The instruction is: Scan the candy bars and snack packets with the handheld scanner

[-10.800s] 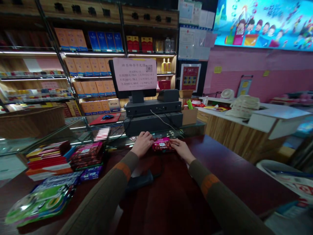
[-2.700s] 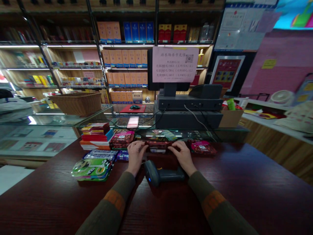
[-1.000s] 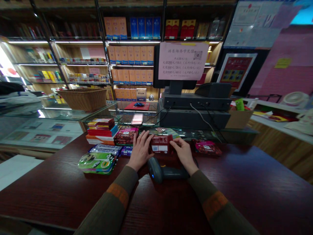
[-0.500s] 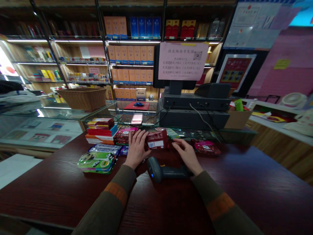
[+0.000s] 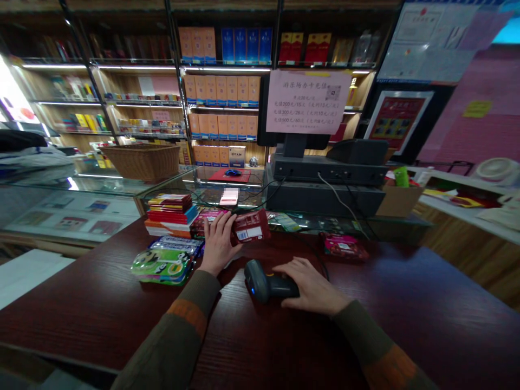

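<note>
Snack pack (image 5: 251,227), dark red and glossy with a white barcode label facing you, is up off the counter (image 5: 406,303) in your left hand (image 5: 217,242); fingers are wrapped round its left edge and it's tilted a bit. Just left of that hand you've got a stack of flat boxes (image 5: 168,214) and some shiny green blister packs (image 5: 162,265) lying flat on the dark wood-grain top. Your right hand (image 5: 311,286) lies palm down over the handle of the scanner (image 5: 262,284), a chunky dark plastic thing lying on its side, fingers curled loosely on it. Further right, another pink wrapped pack (image 5: 344,246) sits alone.
</note>
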Tool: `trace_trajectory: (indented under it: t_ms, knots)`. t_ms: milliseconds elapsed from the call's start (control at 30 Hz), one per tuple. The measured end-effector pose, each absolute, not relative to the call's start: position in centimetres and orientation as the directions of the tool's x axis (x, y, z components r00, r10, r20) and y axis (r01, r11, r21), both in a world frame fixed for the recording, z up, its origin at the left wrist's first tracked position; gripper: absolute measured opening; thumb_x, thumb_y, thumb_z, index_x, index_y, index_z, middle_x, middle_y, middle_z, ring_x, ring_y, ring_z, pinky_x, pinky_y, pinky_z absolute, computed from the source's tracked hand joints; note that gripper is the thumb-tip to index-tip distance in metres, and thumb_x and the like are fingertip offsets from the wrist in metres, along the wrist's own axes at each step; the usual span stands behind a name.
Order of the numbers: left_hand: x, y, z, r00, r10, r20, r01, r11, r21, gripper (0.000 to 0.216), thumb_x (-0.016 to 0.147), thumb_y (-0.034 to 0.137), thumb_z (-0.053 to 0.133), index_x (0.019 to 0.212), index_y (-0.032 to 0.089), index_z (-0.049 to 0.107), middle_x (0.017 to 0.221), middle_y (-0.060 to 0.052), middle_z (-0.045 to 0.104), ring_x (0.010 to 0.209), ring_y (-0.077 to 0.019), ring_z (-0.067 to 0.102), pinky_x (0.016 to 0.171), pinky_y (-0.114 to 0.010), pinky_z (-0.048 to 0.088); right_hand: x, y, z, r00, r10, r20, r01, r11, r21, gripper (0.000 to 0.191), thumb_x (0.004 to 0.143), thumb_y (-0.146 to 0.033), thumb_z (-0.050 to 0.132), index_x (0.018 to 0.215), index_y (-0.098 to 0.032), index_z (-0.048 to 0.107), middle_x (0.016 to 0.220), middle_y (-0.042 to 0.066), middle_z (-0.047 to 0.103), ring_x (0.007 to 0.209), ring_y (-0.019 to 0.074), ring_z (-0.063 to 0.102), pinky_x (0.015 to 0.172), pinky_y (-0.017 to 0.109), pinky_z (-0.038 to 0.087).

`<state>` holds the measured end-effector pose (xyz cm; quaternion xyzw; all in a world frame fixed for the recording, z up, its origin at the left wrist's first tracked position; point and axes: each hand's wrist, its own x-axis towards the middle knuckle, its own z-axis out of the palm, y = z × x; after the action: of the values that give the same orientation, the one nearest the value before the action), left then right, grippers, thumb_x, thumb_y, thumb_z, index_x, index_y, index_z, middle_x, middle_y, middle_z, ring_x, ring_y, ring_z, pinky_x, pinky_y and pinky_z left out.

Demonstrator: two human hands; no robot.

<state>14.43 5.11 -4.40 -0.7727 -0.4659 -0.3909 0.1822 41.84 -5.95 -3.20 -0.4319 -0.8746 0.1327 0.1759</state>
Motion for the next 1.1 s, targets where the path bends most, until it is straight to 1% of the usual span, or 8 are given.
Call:
trace_trajectory:
  t_ms: [133,300,400,467,533,700,900,1100]
  knots:
    - [14.0,5.2,-4.4,0.267,0.569,0.777,0.862,-0.502,0.071,0.083,0.077,0.036,0.074,0.150,0.021,0.039,0.152,-0.014,0.047,0.145,-0.0336,0.036,0.125,-0.060,0.004,41.8,-5.8,-3.5,-0.558,0.797,0.230,0.707,0.602,-0.371,0.052,0.076,-0.027,0.074,0.126,-0.027,0.060,0.118,0.006,0.069,0.112,0.0271,0.060,0.109,0.049,0.034]
    - [13.9,5.1,-4.4,0.272,0.581,0.767,0.866,-0.496,0.069,0.080,0.077,0.036,0.073,0.149,0.021,0.040,0.152,-0.013,0.047,0.144,-0.0337,0.036,0.125,-0.060,0.003,42.4,-5.2,-4.0,-0.524,0.798,0.298,0.733,0.600,-0.319,0.046,0.075,-0.020,0.067,0.121,-0.025,0.063,0.112,0.006,0.069,0.107,0.0255,0.061,0.110,0.050,0.033]
    - [14.0,5.1,-4.5,0.278,0.581,0.765,0.865,-0.498,0.064,0.081,0.077,0.035,0.073,0.149,0.022,0.040,0.152,-0.013,0.047,0.145,-0.0339,0.036,0.125,-0.061,0.004,43.0,-5.0,-3.9,-0.490,0.795,0.357,0.752,0.593,-0.287,0.053,0.077,-0.021,0.065,0.129,-0.024,0.059,0.115,0.007,0.068,0.110,0.0255,0.061,0.113,0.053,0.029]
    - [14.1,5.2,-4.6,0.279,0.582,0.764,0.866,-0.497,0.063,0.082,0.076,0.034,0.073,0.150,0.022,0.039,0.152,-0.013,0.047,0.145,-0.0338,0.036,0.125,-0.061,0.004,43.2,-4.9,-3.7,-0.479,0.785,0.393,0.755,0.596,-0.272,0.060,0.078,-0.022,0.064,0.137,-0.024,0.053,0.117,0.008,0.068,0.111,0.0255,0.061,0.114,0.054,0.029]
    - [14.2,5.3,-4.7,0.278,0.582,0.764,0.868,-0.493,0.060,0.081,0.077,0.033,0.073,0.150,0.023,0.040,0.152,-0.013,0.047,0.145,-0.0338,0.036,0.125,-0.061,0.004,43.1,-5.0,-3.5,-0.480,0.776,0.410,0.751,0.605,-0.265,0.061,0.079,-0.022,0.063,0.139,-0.025,0.052,0.115,0.007,0.068,0.110,0.0249,0.061,0.114,0.053,0.029]
    - [14.4,5.3,-4.8,0.278,0.587,0.760,0.874,-0.482,0.052,0.077,0.079,0.034,0.070,0.149,0.021,0.041,0.153,-0.013,0.046,0.145,-0.0333,0.035,0.125,-0.060,0.004,41.8,-5.4,-3.1,-0.511,0.758,0.405,0.728,0.632,-0.266,0.055,0.079,-0.021,0.063,0.133,-0.026,0.056,0.113,0.006,0.067,0.110,0.0240,0.060,0.117,0.053,0.026]
    - [14.4,5.3,-4.8,0.282,0.596,0.752,0.877,-0.477,0.050,0.078,0.079,0.034,0.071,0.150,0.021,0.040,0.154,-0.014,0.046,0.145,-0.0334,0.034,0.124,-0.060,0.005,41.3,-5.5,-3.0,-0.522,0.755,0.396,0.717,0.640,-0.275,0.051,0.077,-0.021,0.064,0.127,-0.026,0.059,0.111,0.006,0.067,0.108,0.0236,0.061,0.116,0.053,0.026]
    - [14.5,5.3,-4.8,0.275,0.583,0.765,0.871,-0.488,0.059,0.078,0.076,0.036,0.074,0.147,0.020,0.045,0.151,-0.016,0.048,0.144,-0.0355,0.037,0.124,-0.061,0.005,41.4,-5.7,-2.8,-0.517,0.761,0.392,0.714,0.636,-0.294,0.049,0.077,-0.022,0.065,0.125,-0.028,0.060,0.109,0.005,0.068,0.106,0.0235,0.062,0.116,0.054,0.026]
